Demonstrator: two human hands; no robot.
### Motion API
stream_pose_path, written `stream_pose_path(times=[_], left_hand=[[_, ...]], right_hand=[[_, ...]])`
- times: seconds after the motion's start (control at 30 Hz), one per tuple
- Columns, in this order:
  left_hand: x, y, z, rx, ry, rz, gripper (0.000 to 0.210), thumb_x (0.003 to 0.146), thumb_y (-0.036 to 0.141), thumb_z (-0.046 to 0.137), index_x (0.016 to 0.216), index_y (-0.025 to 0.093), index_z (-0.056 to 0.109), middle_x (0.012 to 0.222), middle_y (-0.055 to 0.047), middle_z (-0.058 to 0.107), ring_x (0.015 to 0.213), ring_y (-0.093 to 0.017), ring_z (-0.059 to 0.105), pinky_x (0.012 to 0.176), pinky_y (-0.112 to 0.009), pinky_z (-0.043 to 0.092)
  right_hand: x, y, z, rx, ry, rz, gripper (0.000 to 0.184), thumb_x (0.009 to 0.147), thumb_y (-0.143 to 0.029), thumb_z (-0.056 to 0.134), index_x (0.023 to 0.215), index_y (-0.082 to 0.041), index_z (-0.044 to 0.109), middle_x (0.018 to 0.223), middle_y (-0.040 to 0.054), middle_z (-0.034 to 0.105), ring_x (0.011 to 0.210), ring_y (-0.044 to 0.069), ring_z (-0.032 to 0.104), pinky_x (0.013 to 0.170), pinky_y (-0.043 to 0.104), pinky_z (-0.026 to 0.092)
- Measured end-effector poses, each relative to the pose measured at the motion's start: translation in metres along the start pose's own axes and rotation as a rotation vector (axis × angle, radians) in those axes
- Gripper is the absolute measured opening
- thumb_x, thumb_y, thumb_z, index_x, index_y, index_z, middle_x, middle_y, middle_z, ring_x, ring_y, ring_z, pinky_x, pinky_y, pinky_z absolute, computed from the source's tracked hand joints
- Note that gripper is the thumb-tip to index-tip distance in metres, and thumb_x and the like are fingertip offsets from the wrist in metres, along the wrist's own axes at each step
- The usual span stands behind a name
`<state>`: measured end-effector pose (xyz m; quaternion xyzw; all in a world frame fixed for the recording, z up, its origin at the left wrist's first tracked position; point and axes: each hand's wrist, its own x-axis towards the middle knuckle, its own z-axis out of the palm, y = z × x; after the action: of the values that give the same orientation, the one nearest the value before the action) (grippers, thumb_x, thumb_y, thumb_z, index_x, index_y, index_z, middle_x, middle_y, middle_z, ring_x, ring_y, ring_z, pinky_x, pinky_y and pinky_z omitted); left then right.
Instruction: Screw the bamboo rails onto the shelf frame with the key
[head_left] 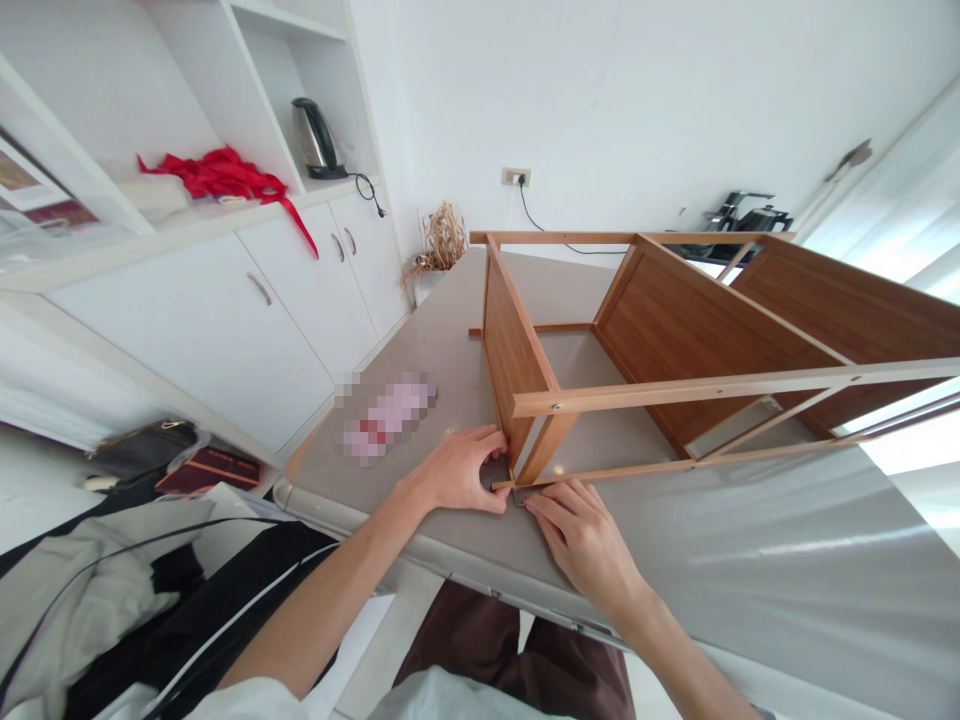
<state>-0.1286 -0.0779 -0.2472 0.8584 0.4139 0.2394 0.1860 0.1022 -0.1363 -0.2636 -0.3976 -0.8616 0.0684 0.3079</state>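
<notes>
A wooden shelf unit (712, 392) lies on its side on the grey table, its brown panels standing upright between light wooden rails. At its near left corner, my left hand (465, 468) is closed around the end of the lower rail (501, 486), thumb and fingers pinching it. Just right of that corner, my right hand (581, 525) pinches a small bent metal hex key (523, 498) against the lower rail; most of the key is hidden by the fingers. A screw head (557, 407) shows on the upper rail above.
The grey table (750, 530) carries the unit. A pixelated pinkish item (390, 415) lies left of my hands. White cabinets (210, 310) stand at left, with a kettle (316, 140) and red ribbon (217, 175) above. A dried plant (441, 240) is beyond the table.
</notes>
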Motion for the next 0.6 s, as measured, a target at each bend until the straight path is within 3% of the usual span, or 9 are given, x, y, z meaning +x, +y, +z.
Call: stream_pose_path(times=[0.6], left_hand=[[-0.0009, -0.0002, 0.0015, 0.005, 0.015, 0.005, 0.035, 0.064, 0.03, 0.071, 0.09, 0.023, 0.047, 0.089, 0.0, 0.059, 0.077, -0.018, 0.056, 0.068, -0.029, 0.046]], right_hand=[[0.0005, -0.0069, -0.0015, -0.043, 0.007, 0.023, 0.016, 0.099, -0.016, 0.053, 0.097, -0.019, 0.069, 0.093, 0.0061, 0.068, 0.089, 0.02, 0.058, 0.079, 0.034, 0.044]])
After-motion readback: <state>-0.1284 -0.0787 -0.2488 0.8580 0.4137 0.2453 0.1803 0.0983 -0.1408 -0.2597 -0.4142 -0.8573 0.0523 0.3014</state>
